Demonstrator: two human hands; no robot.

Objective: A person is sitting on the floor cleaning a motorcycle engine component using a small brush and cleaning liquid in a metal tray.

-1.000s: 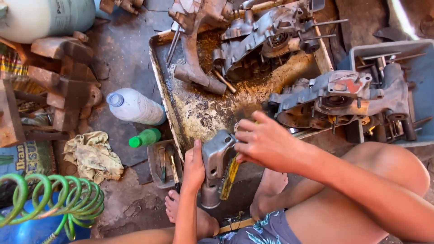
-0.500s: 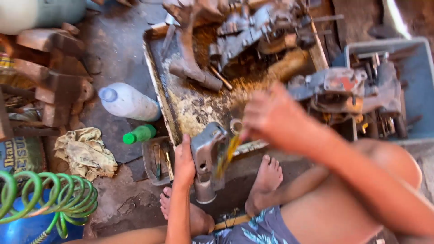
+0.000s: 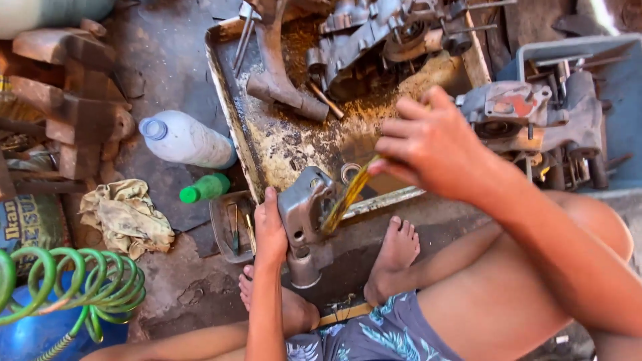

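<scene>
- I squat barefoot on a stained, oily concrete floor (image 3: 167, 53), a workshop corner crowded with greasy parts.
- My left hand (image 3: 269, 227) wraps round the left side of a grey cast-metal engine part (image 3: 306, 212); the thumb lies up along its edge and the fingers are curled behind it, out of sight.
- The part stands upright at the near edge of the metal tray (image 3: 231, 113), its round stub end pointing down towards my feet.
- My right hand (image 3: 428, 147) hovers above it, fingertips pinched together on the top end of a thin yellow brush (image 3: 346, 197), blurred with motion; the remaining fingers are loosely bent.
- The brush's lower end touches the top face of the engine part.
- The tray holds yellowish dirty liquid, a bent grey bracket (image 3: 277, 73) near its far left corner and an engine casing (image 3: 374, 40) along its far edge.
- Off the tray's right edge, another engine block (image 3: 528, 113) rests in a blue crate (image 3: 622, 80).
- Beside the tray's left edge lie a clear plastic bottle (image 3: 187, 140) and a small green bottle (image 3: 204, 188); just beside the near left corner sits a small rectangular tin (image 3: 231, 227).
- Further left: a crumpled rag (image 3: 127, 217) and a coiled green hose (image 3: 73, 287).
</scene>
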